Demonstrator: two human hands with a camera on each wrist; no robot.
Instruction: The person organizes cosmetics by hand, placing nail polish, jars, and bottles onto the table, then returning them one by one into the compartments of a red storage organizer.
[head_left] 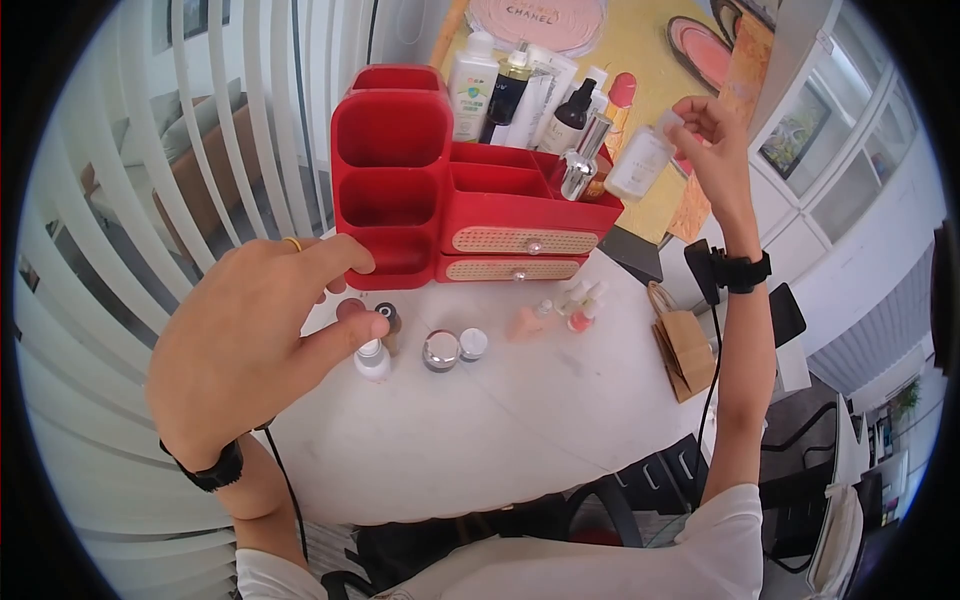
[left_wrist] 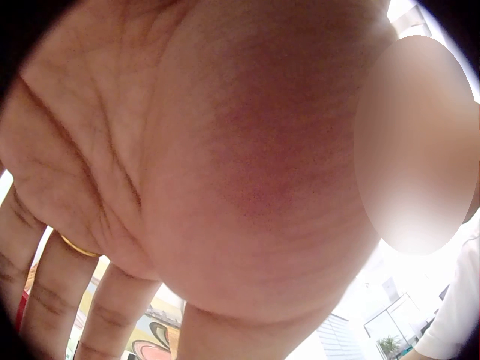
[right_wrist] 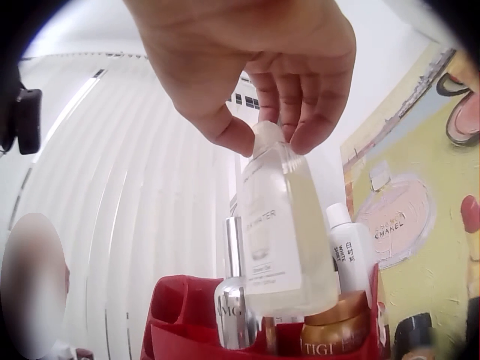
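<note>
Right hand (head_left: 718,158) pinches a clear bottle (head_left: 640,163) (hanging just below it); left hand (head_left: 240,335) relaxed, well apart.

clear bottle (head_left: 640,162), pale liquid inside, printed label, whitish cap (right_wrist: 268,136) pinched in right grip (head_left: 712,150). tilted, base to left, held at right end of red organizer (head_left: 520,212). organizer upright on far part of bench (head_left: 470,430): open compartments (head_left: 390,130), two closed drawers (head_left: 490,240) with woven-look fronts. left grip (head_left: 250,335) by its near left compartment; contact unclear.
</note>
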